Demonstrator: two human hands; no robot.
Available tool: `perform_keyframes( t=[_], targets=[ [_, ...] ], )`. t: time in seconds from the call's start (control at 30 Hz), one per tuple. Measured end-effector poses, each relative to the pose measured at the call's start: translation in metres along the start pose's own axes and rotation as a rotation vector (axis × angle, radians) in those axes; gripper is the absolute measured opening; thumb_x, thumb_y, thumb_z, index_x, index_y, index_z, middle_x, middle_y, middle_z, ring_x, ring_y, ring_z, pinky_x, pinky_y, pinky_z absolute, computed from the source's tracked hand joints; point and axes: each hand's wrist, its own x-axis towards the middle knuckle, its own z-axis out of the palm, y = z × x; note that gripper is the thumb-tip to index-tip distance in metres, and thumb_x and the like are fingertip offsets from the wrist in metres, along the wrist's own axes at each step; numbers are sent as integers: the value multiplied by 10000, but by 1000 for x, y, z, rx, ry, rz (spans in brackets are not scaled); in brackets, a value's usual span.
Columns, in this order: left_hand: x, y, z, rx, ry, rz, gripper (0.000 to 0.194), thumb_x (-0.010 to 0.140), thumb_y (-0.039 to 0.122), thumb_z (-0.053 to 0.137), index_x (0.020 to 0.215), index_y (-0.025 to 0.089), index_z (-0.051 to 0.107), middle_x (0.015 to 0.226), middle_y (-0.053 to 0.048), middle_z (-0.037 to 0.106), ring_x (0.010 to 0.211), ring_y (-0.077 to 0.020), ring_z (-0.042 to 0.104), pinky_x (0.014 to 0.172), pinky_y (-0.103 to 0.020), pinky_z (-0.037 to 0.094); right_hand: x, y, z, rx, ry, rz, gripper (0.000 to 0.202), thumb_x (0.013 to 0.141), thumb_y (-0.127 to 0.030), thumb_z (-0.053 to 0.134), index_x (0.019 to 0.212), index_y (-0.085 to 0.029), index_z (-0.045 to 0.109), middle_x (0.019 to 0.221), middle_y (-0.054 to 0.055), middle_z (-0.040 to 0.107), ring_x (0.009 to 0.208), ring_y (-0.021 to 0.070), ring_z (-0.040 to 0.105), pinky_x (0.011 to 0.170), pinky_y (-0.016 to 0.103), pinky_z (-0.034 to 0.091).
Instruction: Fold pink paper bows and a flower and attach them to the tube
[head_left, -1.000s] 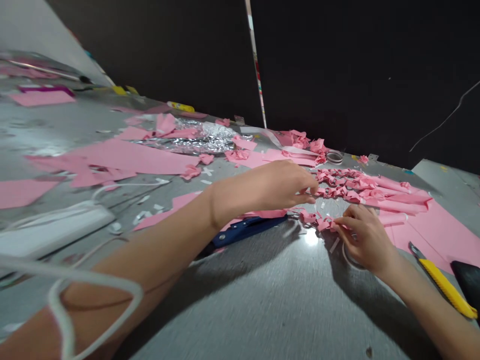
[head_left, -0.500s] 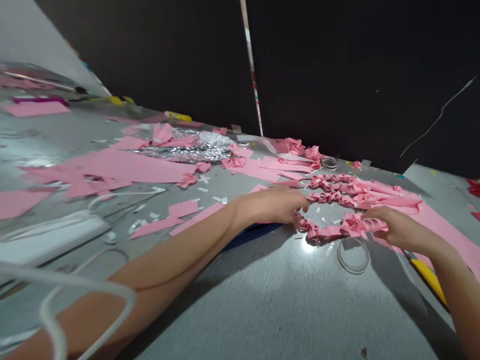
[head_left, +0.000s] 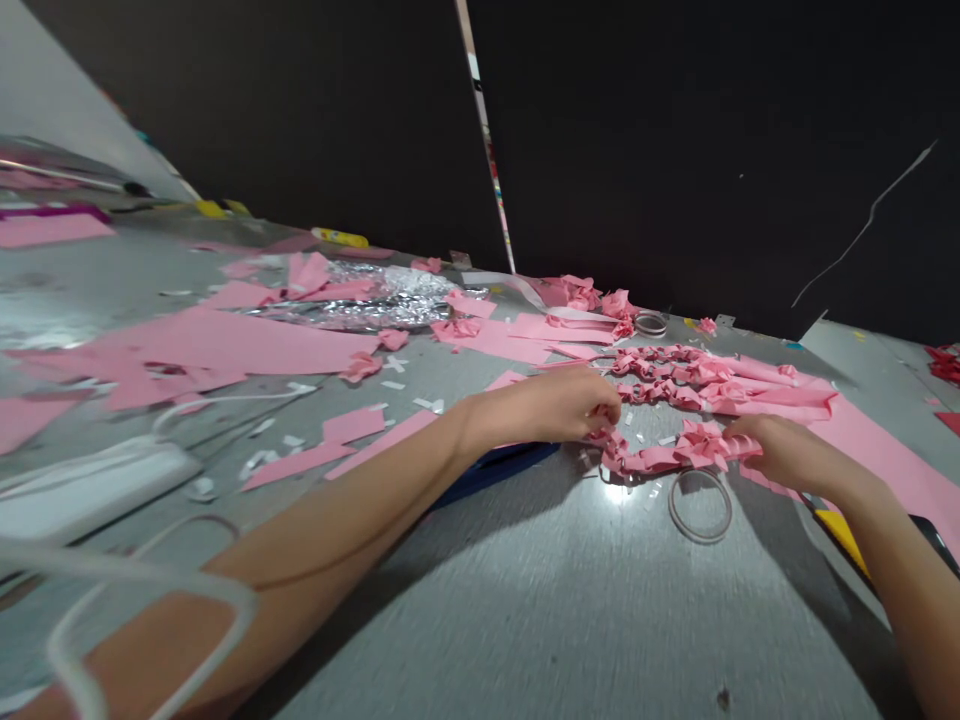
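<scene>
Both hands are down on the grey table [head_left: 525, 620], working one crumpled pink paper strip [head_left: 660, 458]. The left hand [head_left: 559, 405] has its fingers curled tight, pinching the strip's left end right at the table surface. The right hand [head_left: 780, 452] grips the other end, fingers closed over a bunched pink rosette. The strip runs flat between them, lying on the table just behind a clear tape ring [head_left: 700, 505]. Beyond it, rows of finished pink paper chains [head_left: 697, 380] rest on a pink sheet. A blue tool [head_left: 499, 465] peeks from under the left wrist; crinkled foil [head_left: 390, 295] sits farther back.
</scene>
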Motion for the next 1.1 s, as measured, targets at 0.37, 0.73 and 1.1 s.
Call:
perform_keyframes(
  t=[0.37,0.73,1.1],
  targets=[
    [-11,-11,-19,62,95,-118,276,915,142,524,875,197,791,857,-38,781,766,-178,686,725,-290,449,2,0,1,-21,6,14,128,841,-180,662,887,-243,764,880,53,791,750,244,686,628,308,406],
    [-18,-12,-18,214,-146,-284,371,950,392,686,1288,251,742,1252,-105,757,1039,-287,700,784,-314,473,1,1,-10,-52,49,30,185,876,-139,661,987,-244,766,1045,69,816,884,274,738,698,331,450],
    [-14,-10,-10,253,-152,-276,124,848,147,614,858,213,719,829,-47,739,685,-208,627,593,-288,353,3,2,-11,-63,54,26,165,863,-93,595,807,-216,690,873,49,758,741,213,637,632,308,324]
  ],
)
